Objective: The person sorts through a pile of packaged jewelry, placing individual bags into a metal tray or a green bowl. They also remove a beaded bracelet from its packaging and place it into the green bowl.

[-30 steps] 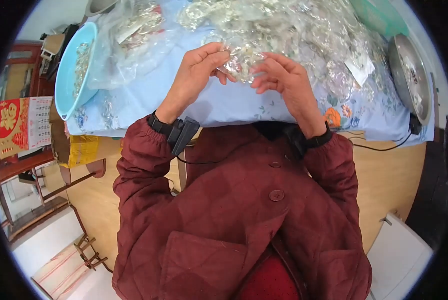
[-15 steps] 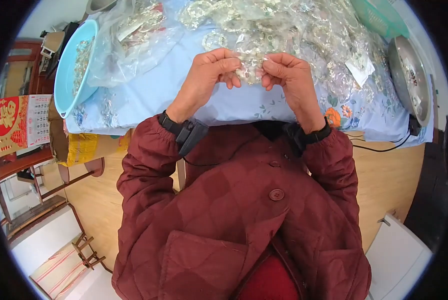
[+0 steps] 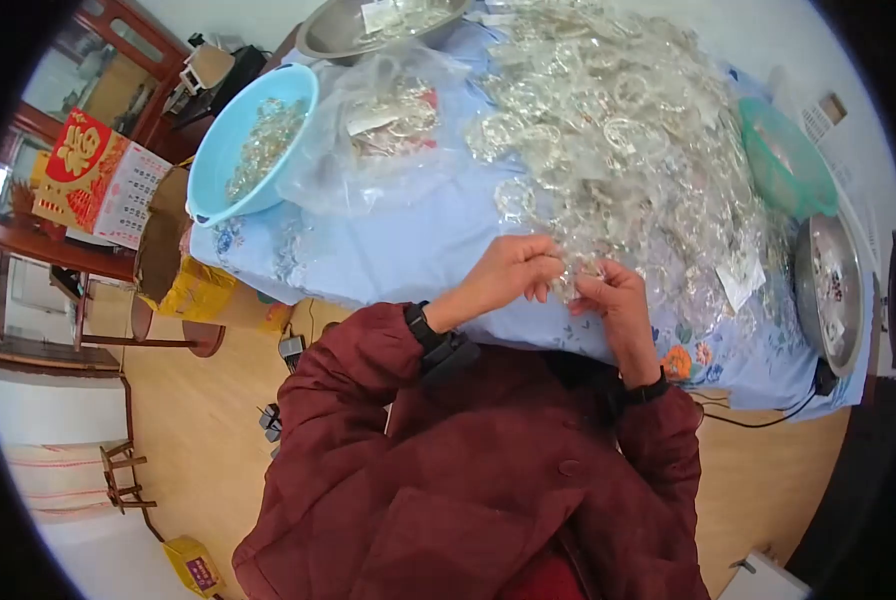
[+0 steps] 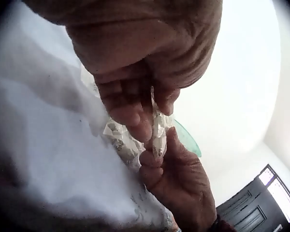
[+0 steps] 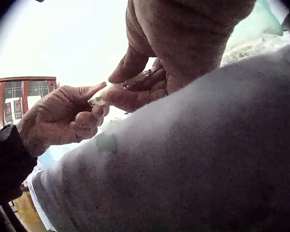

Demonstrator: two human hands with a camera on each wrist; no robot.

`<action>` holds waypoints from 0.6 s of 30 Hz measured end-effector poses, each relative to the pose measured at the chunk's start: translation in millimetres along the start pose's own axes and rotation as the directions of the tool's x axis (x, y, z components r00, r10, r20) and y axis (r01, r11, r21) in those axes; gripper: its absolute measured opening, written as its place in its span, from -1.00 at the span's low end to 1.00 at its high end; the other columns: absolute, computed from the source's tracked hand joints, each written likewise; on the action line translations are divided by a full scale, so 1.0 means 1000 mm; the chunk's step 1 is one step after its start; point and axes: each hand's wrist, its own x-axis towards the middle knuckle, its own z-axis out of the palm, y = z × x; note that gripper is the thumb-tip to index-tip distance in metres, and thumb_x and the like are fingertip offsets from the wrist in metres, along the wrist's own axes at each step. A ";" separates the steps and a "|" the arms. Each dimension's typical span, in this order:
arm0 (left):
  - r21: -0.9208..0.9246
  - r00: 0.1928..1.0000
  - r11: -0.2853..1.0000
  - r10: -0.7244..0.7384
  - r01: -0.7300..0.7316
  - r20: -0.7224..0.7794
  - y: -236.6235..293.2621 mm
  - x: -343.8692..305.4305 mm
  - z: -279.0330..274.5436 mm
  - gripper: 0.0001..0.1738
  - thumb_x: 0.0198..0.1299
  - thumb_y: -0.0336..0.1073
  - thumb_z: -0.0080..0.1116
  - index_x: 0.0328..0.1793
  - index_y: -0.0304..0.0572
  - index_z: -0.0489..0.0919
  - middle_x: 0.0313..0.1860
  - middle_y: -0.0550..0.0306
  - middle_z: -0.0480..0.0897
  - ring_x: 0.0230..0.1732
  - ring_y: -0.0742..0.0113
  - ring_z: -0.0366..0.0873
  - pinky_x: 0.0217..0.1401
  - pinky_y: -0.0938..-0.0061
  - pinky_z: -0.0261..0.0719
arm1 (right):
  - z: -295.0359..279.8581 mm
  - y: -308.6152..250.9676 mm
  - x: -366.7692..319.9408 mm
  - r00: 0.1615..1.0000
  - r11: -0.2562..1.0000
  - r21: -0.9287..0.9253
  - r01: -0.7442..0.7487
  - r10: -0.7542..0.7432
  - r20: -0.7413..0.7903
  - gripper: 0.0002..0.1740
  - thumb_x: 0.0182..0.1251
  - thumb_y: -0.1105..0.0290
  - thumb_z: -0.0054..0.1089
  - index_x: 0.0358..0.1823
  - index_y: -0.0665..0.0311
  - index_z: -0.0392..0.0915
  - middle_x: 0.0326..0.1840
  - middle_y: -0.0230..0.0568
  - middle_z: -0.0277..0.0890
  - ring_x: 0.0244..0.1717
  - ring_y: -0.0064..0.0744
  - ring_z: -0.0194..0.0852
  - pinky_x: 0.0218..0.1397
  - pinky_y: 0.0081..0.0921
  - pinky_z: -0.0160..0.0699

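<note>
My left hand (image 3: 513, 272) and right hand (image 3: 616, 300) meet over the table's front edge, holding a small clear plastic packet (image 3: 567, 283) with shiny contents between them. In the left wrist view the packet (image 4: 158, 135) stands edge-on, pinched by the left thumb and fingers above and by the right hand (image 4: 179, 179) below. From the right wrist, the left hand (image 5: 63, 116) pinches one end of it, and the right hand (image 5: 179, 48) grips the other. What lies inside the packet is too small to make out. A heap of similar clear packets (image 3: 618, 130) spreads just beyond both hands.
At the left stand a light-blue basin (image 3: 206, 190) holding shiny pieces and a large clear bag (image 3: 318, 180). A metal bowl (image 3: 318, 35) sits behind them. To the right are a green basket (image 3: 788, 170) and a metal pan (image 3: 848, 345), with a black cable (image 3: 758, 424) below.
The right fingers, loosely spread a second ago, have closed in to pinch the packet. The head view has swung, so the table and both hands appear lower and the hands farther right.
</note>
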 end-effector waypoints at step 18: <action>-0.265 0.928 0.960 -0.015 -0.091 -0.372 0.028 0.009 -0.049 -0.87 0.21 -0.35 -0.04 -0.26 -0.27 0.44 -0.36 -0.01 0.62 -0.47 0.44 0.55 -0.40 0.61 0.48 | -0.023 0.001 -0.002 0.996 1.000 0.014 -0.001 0.002 -0.092 -0.84 0.21 0.48 0.07 -0.21 0.41 0.49 -0.43 -0.17 0.54 -0.55 -0.46 0.50 -0.48 -0.58 0.51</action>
